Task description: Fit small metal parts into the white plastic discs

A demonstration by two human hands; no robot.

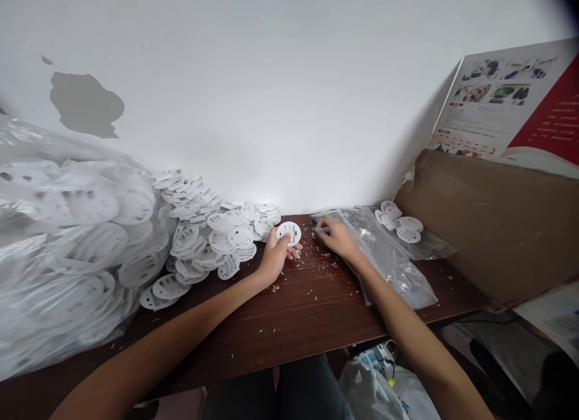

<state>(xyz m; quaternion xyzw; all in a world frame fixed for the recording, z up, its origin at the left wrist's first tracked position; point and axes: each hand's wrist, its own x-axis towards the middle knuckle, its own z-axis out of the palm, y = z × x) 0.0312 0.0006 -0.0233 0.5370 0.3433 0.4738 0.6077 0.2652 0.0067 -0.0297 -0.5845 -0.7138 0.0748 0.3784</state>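
Seen from beside the worker: white disc (289,227) at 12 o'clock, just above the tabletop (271,329), thumb and fingers of the left hand (270,260) closed on its near edge. Right hand (340,240), at 1 o'clock and apart from the left, pinches a small purplish item (322,230), too small to identify. Disc judged light, stiff, slightly slippery; narrow bars between its slots may snap if bent, so best gripped by the solid rim. Containers: large clear bag (49,332) at 10 o'clock, bulging with similar discs; flat plastic bag (398,278) at 1 o'clock, small clear pieces visible through its film; brown carton (488,227) at 2 o'clock, contents hidden. Loose disc heap (230,236) at 11 o'clock, beside the large bag.
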